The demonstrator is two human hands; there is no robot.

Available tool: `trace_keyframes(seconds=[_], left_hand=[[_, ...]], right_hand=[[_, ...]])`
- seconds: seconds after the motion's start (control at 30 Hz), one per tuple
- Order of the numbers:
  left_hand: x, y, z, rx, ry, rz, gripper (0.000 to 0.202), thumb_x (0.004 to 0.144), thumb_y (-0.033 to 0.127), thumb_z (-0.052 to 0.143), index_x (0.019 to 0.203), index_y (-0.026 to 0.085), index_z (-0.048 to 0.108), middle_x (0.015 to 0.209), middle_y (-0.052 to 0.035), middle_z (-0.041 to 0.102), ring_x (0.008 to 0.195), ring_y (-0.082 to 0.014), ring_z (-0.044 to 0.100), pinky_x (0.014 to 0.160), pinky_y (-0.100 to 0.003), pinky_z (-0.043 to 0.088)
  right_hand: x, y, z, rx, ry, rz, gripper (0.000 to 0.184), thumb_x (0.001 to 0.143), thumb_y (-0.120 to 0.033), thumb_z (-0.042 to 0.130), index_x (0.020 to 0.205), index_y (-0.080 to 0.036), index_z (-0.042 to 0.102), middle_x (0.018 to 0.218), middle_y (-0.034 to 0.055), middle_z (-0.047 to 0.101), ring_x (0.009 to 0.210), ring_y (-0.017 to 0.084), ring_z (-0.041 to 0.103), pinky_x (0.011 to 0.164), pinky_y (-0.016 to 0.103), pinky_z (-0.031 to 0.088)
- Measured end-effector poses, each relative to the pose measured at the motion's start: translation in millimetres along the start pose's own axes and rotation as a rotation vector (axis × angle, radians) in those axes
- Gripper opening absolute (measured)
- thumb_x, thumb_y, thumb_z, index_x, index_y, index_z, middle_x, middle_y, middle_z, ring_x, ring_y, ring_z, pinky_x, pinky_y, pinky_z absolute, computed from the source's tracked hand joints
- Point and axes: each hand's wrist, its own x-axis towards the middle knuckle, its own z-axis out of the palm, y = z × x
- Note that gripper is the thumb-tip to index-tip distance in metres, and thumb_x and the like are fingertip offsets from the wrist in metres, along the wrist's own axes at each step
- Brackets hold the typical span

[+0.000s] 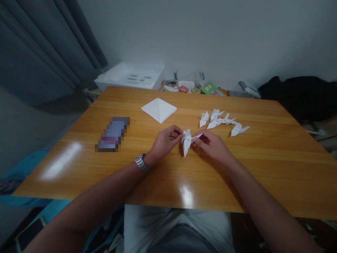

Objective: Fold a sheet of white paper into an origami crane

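Note:
A white folded paper crane (187, 141) is held between my two hands, low over the wooden table. My left hand (166, 140) pinches its left side with thumb and forefinger; a metal-band watch (141, 163) circles that wrist. On the other side, the fingertips of my right hand (211, 143) close on the crane's pointed right end. Beyond my right hand lies a group of several finished white paper cranes (215, 119), with one more crane (238, 130) a little apart at the right. Behind my left hand rests a white sheet of paper (159, 109) with crease lines.
The glossy wooden table (263, 168) spans the view. A pixelated phone-shaped object (113, 134) lies at the left. Behind the far edge are a white foam tray (131, 74), a green booklet (212, 89) and a dark cloth heap (297, 89). A blue chair (34, 161) stands at left.

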Motion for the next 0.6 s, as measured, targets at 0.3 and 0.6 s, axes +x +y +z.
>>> trace_keyframes(seconds=[0.3,0.6], left_hand=[[-1,-2,0.2,0.045,-0.067,0.016,0.015,0.094,0.031,0.068,0.095,0.018,0.063,0.093,-0.0032,0.075,0.083,-0.0143,0.073,0.075,-0.025,0.062],[0,-6,2.6,0.059,-0.082,0.079,0.02,0.094,0.036,0.069,0.103,0.018,0.069,0.101,-0.0068,0.074,0.092,-0.0167,0.072,0.081,-0.028,0.061]], right_hand=[[0,-10,-3,-0.198,-0.003,-0.086,0.018,0.097,-0.033,0.06,0.099,-0.021,0.072,0.095,0.0049,0.076,0.084,0.021,0.069,0.075,0.032,0.05],[0,-14,-3,-0.255,-0.018,-0.092,0.017,0.097,-0.031,0.058,0.099,-0.021,0.071,0.094,0.0046,0.074,0.083,0.021,0.067,0.075,0.031,0.048]])
